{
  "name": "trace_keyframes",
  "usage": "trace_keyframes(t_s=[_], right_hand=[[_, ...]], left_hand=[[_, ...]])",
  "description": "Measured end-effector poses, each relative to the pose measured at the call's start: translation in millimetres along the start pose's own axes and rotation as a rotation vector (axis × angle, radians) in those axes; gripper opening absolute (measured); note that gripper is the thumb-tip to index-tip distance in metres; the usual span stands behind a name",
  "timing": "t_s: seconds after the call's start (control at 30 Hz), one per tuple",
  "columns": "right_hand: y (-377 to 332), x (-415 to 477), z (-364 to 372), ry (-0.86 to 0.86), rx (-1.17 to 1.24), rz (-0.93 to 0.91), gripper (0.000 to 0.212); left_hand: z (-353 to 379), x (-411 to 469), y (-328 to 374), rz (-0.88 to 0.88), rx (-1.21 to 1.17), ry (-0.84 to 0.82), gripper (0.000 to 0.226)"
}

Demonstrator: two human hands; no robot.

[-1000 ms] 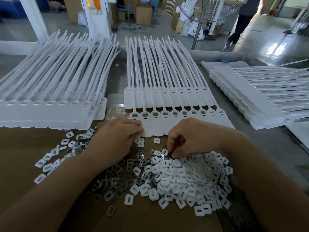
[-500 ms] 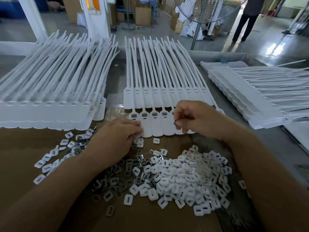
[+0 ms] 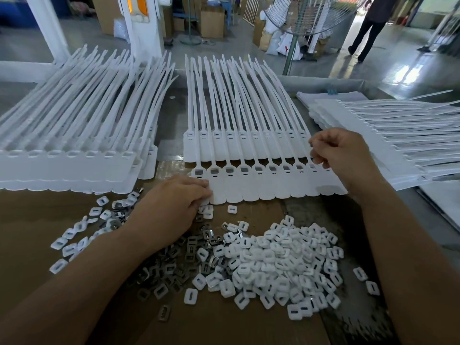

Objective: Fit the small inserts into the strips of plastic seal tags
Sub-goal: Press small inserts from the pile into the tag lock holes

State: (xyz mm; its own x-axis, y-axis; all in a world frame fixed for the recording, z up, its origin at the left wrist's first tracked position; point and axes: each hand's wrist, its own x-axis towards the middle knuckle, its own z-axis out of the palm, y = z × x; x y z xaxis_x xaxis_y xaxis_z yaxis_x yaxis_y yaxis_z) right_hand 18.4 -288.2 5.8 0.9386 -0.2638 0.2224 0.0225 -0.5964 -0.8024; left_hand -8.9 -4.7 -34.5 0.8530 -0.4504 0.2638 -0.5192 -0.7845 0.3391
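At the middle of the bench, on a brown cardboard sheet (image 3: 32,220), the front strip of seal tags (image 3: 271,190) lies flat with its tails pointing away. A second strip (image 3: 244,150) lies just behind it, crossed by the front strip's tails.

The left hand (image 3: 174,207) rests palm down at the near-left end of the front strip. Its fingers are fairly straight and close together, and their tips press on the first tag's flat tab.

The right hand (image 3: 343,153) is over the far-right end of both strips. Its fingers are curled inward, with thumb and forefinger drawn tip to tip. Whether a piece is pinched between them, or whether the hand touches the strip, I cannot tell.

Most heads along the front strip show a grey rectangle in their sockets.

Nearer the person, a heap of white inserts (image 3: 286,260) lies between the forearms. Darker metal clips (image 3: 174,267) are mixed in on its left side, and more white pieces are scattered beyond the left wrist. One lone insert (image 3: 232,209) lies just beside the front strip's near edge.

A left stack of tags (image 3: 69,168) and a right stack of tags (image 3: 388,145) flank the work.
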Motion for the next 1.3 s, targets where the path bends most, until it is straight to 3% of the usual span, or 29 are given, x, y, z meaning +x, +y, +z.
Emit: trace_keyframes(t_s=[0.17, 0.4, 0.67, 1.3], right_hand=[[14.8, 5.6, -7.8, 0.059, 0.017, 0.104, 0.007], [19.5, 4.8, -8.3, -0.006, -0.109, 0.134, 0.020], [22.6, 5.8, -6.7, -0.148, -0.162, 0.180, 0.020], [23.5, 7.7, 2.1, -0.127, -0.407, 0.116, 0.017]], left_hand=[[0.2, 2.3, 0.5, 0.006, 0.004, 0.003, 0.026], [0.0, 0.6, 1.1, 0.003, 0.001, 0.012, 0.027], [-1.3, -0.4, 2.7, 0.005, 0.005, 0.013, 0.028], [-2.0, -0.4, 3.1, 0.012, 0.012, 0.017, 0.027]])
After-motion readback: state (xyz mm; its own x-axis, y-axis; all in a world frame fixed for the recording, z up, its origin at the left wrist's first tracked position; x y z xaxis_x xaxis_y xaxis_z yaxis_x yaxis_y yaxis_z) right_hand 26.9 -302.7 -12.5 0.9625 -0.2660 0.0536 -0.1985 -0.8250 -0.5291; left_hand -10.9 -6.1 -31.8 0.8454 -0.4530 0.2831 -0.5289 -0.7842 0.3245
